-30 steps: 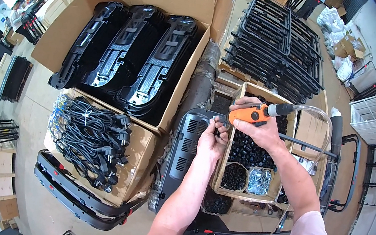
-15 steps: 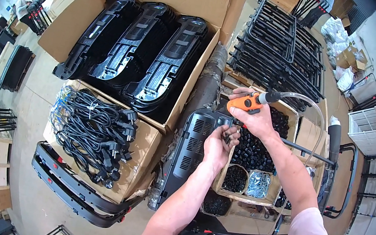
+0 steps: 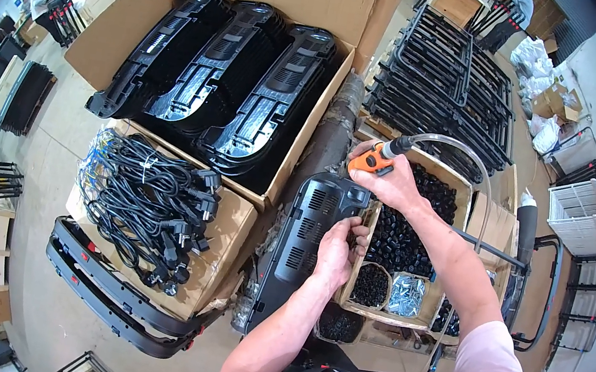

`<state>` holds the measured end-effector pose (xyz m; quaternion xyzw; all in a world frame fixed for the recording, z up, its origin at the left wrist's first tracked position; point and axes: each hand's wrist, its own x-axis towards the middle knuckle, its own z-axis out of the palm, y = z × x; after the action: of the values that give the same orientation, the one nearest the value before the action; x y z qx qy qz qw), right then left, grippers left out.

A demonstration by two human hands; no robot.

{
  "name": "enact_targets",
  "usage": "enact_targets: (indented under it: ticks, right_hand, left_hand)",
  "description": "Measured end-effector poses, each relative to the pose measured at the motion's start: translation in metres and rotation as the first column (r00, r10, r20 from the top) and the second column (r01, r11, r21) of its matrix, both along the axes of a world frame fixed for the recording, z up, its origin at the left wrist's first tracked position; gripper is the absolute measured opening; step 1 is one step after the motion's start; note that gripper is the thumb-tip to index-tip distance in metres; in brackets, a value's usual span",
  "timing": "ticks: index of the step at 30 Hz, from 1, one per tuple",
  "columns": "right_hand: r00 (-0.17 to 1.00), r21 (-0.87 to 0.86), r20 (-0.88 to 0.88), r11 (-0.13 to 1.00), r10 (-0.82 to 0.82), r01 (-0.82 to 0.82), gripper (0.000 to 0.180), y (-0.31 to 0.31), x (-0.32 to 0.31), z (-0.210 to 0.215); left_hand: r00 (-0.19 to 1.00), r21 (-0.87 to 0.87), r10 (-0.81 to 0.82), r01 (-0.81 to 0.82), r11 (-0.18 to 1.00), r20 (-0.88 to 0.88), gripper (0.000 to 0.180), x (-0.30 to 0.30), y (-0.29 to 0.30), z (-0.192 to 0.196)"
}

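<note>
My right hand [image 3: 396, 190] is wrapped round an orange air screwdriver [image 3: 371, 161], with a clear hose [image 3: 465, 151] running from its back end. The tool is over the far end of a long black plastic cover [image 3: 297, 251] with slotted vents; its tip is hidden by the hand and tool. Just nearer to me, my left hand [image 3: 336, 255] is at the cover's right edge, fingers curled and pinched together. Small dark bits seem to show at its fingertips, too small to name.
Right of the cover, a carton [image 3: 431, 325] holds black caps [image 3: 409, 241], small black parts and silver screws [image 3: 406, 294]. Left lie bundled power cords [image 3: 149, 202] on a box. Beyond, a large carton [image 3: 305, 137] holds stacked black covers. Black metal frames [image 3: 444, 85] are piled at far right.
The orange screwdriver and my right hand have moved a little left, over the cover's far end. My left hand has drawn slightly nearer to me, away from the tool.
</note>
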<state>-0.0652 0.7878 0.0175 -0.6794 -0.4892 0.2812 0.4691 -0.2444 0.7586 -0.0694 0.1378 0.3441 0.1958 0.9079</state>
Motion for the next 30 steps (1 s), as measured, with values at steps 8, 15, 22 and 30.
enact_targets:
  ticks: [8,15,22,30]
  right_hand:
    - [1.0,-0.036,-0.017,0.999,0.013,-0.014,0.03,0.001,-0.003,0.005]
    - [0.999,-0.039,0.037,0.999,0.005,-0.003,0.03,0.0,0.0,0.001]
    - [0.999,-0.053,0.035,0.998,-0.034,0.036,0.041,0.001,-0.006,0.001]
    - [0.95,-0.005,-0.308,0.998,0.052,-0.057,0.055,-0.028,-0.034,0.05]
  left_hand:
    - [0.989,-0.048,0.041,-0.034,0.998,0.142,0.031,-0.011,-0.002,-0.012]
    - [0.992,-0.128,0.125,-0.119,0.985,0.036,0.03,-0.012,0.006,-0.007]
    - [0.983,-0.218,0.18,-0.181,0.959,-0.025,0.028,-0.003,0.018,-0.006]
    - [0.907,-0.395,0.413,-0.351,0.849,0.081,0.027,-0.002,0.046,-0.018]
